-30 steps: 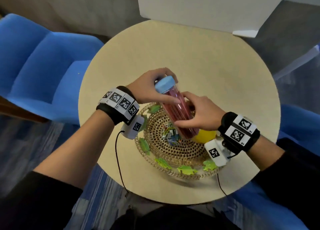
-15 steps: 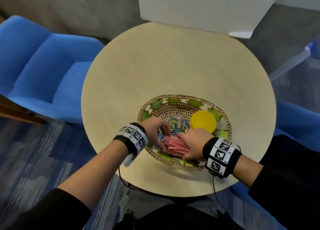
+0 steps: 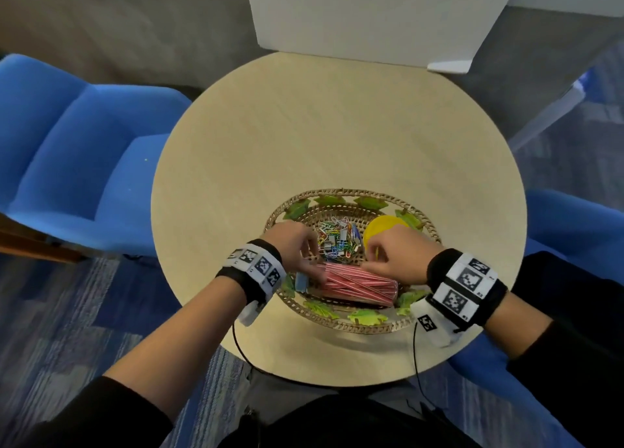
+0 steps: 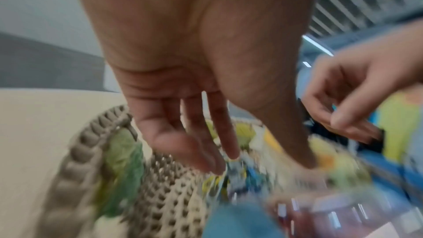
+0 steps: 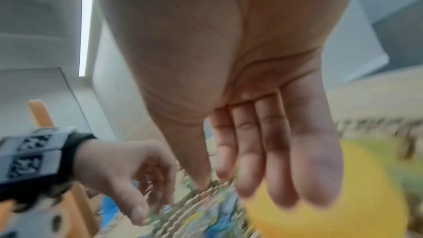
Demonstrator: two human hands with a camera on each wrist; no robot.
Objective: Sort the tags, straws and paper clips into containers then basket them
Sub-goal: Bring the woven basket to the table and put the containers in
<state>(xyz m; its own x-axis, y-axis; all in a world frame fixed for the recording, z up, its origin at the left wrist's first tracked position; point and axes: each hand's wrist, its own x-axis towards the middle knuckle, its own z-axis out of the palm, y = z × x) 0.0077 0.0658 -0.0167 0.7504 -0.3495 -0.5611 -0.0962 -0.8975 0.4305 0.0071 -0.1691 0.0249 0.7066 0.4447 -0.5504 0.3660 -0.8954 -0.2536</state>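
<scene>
A woven basket with green leaf trim stands on the near half of the round table. Along its near side lies a clear jar of red-and-white straws, its blue lid pointing left. Behind the jar sit coloured paper clips and a round yellow lid. My left hand hovers over the jar's lid end with relaxed fingers and holds nothing. Over the jar's middle my right hand hangs loosely, its fingers empty above the yellow lid.
Blue chairs stand to the left and right of the table. A white board rises at the table's far edge. Thin cables hang from both wrists over the near edge.
A second ago both hands held the straw jar upright above the basket. They laid it on its side in the basket, then let go and lifted slightly.
</scene>
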